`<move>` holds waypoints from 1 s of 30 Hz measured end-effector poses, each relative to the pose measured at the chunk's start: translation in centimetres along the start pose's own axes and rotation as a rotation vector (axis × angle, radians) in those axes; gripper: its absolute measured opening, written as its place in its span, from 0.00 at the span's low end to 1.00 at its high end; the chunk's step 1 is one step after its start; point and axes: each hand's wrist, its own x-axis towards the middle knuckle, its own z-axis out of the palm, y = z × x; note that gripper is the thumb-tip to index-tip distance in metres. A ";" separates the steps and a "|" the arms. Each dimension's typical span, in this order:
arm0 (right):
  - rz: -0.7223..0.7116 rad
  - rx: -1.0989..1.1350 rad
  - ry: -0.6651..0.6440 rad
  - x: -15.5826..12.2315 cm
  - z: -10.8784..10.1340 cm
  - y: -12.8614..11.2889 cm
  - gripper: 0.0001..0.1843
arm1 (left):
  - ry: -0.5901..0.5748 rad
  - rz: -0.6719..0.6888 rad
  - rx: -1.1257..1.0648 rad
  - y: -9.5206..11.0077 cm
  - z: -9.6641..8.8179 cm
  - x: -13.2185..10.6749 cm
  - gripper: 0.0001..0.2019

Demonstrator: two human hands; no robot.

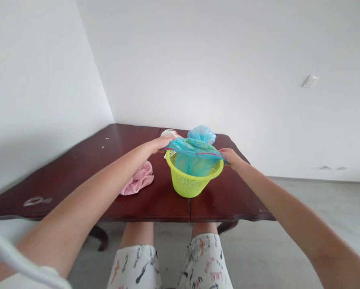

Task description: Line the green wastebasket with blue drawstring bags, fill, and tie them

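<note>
Blue plastic bag: A thin, see-through blue bag [195, 147] is stretched between two hands above a basket, its body hanging down inside. A pinkish-red strip runs along the near edge of its mouth.
Left hand: The person's left hand [166, 141] pinches the bag's edge at the basket's left rim, fingers closed on the plastic.
Right hand: The right hand [230, 156] grips the opposite end of the same edge, just beyond the basket's right rim, thumb and fingers together on the film.
Yellow-green basket: The perforated basket [189, 184] stands upright on the table near its front edge, between the two forearms.
Behind the basket: A second, puffed-up blue bundle [201, 134] sits toward the back of the table. To its left is a white item with reddish markings [169, 133], partly hidden by the left hand.
Pink cloth: A crumpled pink cloth [141, 179] lies left of the basket, partly covered by the left forearm.
Dark red table: The glossy table [158, 206] has a wavy edge and visible seams. Small white scraps [107, 139] dot its left side, and a pale, crinkled strip [37, 201] lies near the front left corner.
Below the edge: Legs in white shorts [137, 267] with a scribbled print show over a grey floor [291, 212].
Room: White walls [216, 60] meet in a corner behind the table; a white switch plate [310, 81] is mounted at right.
</note>
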 end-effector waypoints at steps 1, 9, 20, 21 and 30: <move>-0.016 -0.001 0.014 -0.1 -0.2 -0.2 0.15 | -0.010 0.022 0.007 -0.1 -0.3 0.0 0.22; -0.266 -0.078 0.088 -4.3 -3.4 -0.6 0.14 | -0.090 0.167 0.221 -1.2 -4.7 -4.6 0.40; -0.834 -0.613 -0.091 -8.9 -4.1 -1.4 0.06 | -0.202 0.700 0.738 -0.1 -1.2 -11.6 0.21; -0.849 -0.594 -0.087 -9.1 -3.9 -1.6 0.05 | -0.208 0.715 0.719 0.2 -1.0 -11.6 0.22; -0.949 -0.365 -0.163 -11.9 -3.5 -1.0 0.07 | -0.285 0.848 0.785 0.8 -1.4 -12.6 0.21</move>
